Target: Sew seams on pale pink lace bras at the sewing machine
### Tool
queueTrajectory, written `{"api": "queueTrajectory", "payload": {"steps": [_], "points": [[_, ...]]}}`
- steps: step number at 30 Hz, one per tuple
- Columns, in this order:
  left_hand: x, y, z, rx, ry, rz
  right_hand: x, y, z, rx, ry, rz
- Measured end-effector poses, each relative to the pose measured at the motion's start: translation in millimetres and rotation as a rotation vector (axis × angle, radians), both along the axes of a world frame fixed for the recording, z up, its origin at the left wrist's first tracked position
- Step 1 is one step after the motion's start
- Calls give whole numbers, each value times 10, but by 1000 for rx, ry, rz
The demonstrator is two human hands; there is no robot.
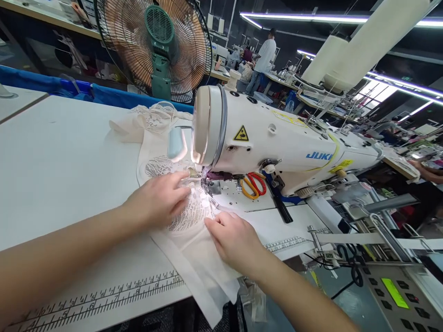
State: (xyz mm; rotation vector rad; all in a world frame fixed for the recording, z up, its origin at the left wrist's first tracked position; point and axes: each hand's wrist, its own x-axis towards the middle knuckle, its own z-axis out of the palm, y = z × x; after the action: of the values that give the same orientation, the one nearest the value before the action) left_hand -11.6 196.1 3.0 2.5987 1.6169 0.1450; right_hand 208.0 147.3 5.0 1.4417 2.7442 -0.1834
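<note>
A cream fabric piece with lace panels (188,216) lies on the white sewing table (62,166), running under the needle area (206,182) of a white Juki sewing machine (277,138). My left hand (159,198) lies flat on the lace, fingertips close to the presser foot. My right hand (231,237) presses the fabric down just in front of the machine bed, fingers together. Neither hand grips anything; both rest on the cloth. More of the cream fabric (145,120) is bunched behind the machine.
Orange-and-red scissors (254,184) lie on the machine bed. A green standing fan (155,46) is behind the table. A control panel with a green display (394,293) sits lower right. A person in a white shirt (266,60) stands far back. Printed rulers mark the table edge.
</note>
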Motion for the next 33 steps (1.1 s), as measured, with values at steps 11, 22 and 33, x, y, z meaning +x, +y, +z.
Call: {"api": "queueTrajectory", "payload": {"steps": [11, 22, 33], "points": [[-142, -71, -26, -285, 171, 127, 22, 71, 17, -127, -98, 23], [-183, 212, 64, -302, 185, 137, -107, 325, 97, -204, -144, -45], [-277, 540, 149, -248, 145, 100, -380, 456, 328, -334, -309, -141]]}}
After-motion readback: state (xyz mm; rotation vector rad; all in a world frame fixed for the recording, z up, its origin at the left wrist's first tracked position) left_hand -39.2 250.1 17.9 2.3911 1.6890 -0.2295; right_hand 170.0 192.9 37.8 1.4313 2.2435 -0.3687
